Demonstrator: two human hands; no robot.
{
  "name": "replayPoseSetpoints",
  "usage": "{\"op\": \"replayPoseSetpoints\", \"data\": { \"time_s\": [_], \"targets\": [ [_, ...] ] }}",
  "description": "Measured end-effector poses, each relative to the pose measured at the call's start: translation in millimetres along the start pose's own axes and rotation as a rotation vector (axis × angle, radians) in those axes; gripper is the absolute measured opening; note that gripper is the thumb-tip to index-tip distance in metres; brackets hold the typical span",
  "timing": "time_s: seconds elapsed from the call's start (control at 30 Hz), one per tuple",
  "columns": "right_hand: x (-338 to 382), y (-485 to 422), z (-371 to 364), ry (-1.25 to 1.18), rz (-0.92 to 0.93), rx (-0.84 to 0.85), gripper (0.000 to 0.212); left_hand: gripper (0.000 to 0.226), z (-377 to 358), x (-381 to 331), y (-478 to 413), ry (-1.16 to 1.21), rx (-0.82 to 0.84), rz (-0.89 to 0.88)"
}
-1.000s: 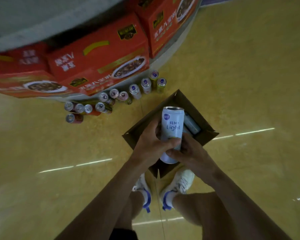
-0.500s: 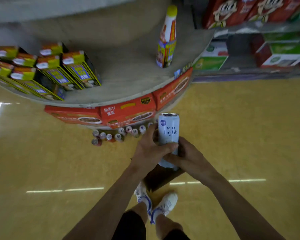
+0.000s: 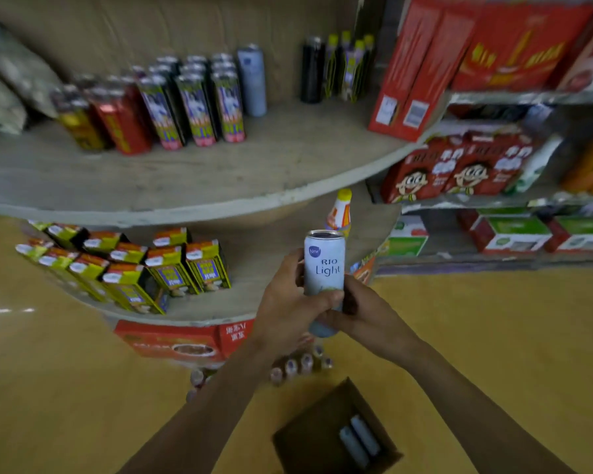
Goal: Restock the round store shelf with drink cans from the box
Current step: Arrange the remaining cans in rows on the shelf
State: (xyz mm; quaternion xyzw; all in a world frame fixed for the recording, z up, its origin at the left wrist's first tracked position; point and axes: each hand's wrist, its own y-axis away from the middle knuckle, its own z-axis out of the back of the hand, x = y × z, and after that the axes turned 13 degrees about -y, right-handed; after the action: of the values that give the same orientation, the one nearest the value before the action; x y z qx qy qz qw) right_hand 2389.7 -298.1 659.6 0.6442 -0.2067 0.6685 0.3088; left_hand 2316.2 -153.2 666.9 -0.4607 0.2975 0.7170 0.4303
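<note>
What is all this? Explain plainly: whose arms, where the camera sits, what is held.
No machine: a person wears a camera on the head, looking forward and down at their own arms. The left hand and right hand both grip an upright pale can marked RIO Light. On the floor below stands an open cardboard box with two more cans inside. Ahead is the round shelf, its upper tier carrying rows of tall drink cans, its lower tier small cartons.

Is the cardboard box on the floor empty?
Not empty: two pale cans lie side by side inside the open box.
</note>
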Motion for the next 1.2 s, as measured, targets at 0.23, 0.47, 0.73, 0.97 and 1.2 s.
{"op": "replayPoseSetpoints", "data": {
  "time_s": [0.23,0.47,0.73,0.97,1.2],
  "targets": [
    [47.9,-40.5,-3.3,0.099,0.162,0.012,0.062,0.063,43.0,-34.9,-34.8,0.005,-0.060,-0.146],
    [75.9,-94.0,17.0,0.169,0.225,0.039,0.056,0.071,54.3,-55.8,-78.3,-0.034,-0.154,-0.149],
    [88.4,-195.9,61.5,0.191,0.272,0.134,0.067,0.081,44.9,-79.6,-154.1,-0.089,-0.305,-0.116],
    [96.4,-269.3,84.9,0.235,0.326,0.178,0.064,0.087,35.2,-85.5,-213.3,-0.100,-0.412,-0.020],
    [92.3,-310.2,77.5,0.235,0.329,0.144,0.065,0.086,38.4,-65.9,-250.4,-0.135,-0.434,-0.015]
  ]
}}
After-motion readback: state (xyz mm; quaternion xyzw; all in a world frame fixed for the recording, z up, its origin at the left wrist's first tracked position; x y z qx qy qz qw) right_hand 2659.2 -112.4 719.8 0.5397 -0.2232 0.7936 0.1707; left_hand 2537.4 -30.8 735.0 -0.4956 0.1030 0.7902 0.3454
